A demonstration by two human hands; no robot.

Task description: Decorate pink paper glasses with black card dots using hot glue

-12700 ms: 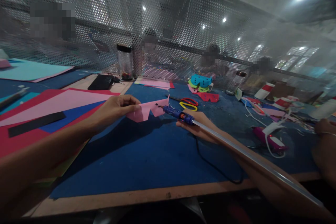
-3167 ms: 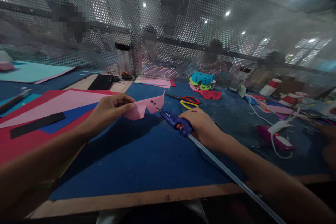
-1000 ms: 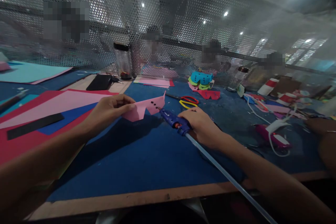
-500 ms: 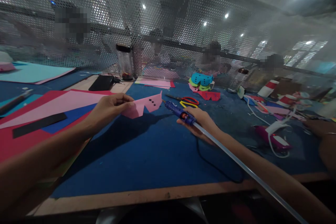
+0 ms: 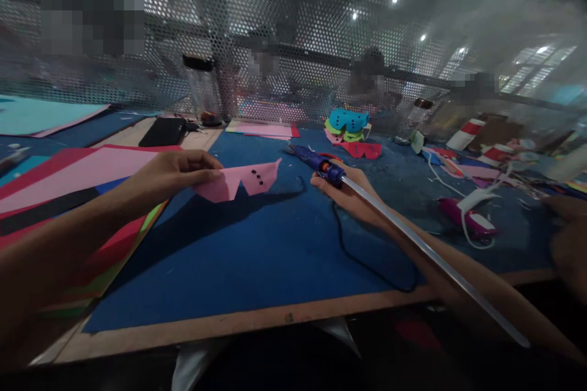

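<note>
Pinched between the fingers of my left hand (image 5: 195, 170) is a pink paper mask (image 5: 220, 186) with small black squares on its right part. It is held above the blue table mat (image 5: 238, 256). My right hand (image 5: 343, 189) is wrapped round a blue glue gun (image 5: 316, 162), whose nozzle points left, a little to the right of the mask and apart from it. A long clear glue stick (image 5: 426, 250) runs out of the gun's back, over my right forearm. Scissors lie behind the gun, mostly hidden by it.
Coloured paper sheets (image 5: 121, 165) and a black phone (image 5: 162, 132) lie at left. Cut paper masks (image 5: 349, 119) are stacked at the back. Two jars (image 5: 204, 91) stand by the perforated screen. A purple glue gun (image 5: 463, 217) with white cable lies right, near another person's hand (image 5: 566, 208).
The glue gun's nozzle has drawn away from the mask's right tip and now covers more of the scissors. The mask has shifted slightly left. The whole view has shifted too.
</note>
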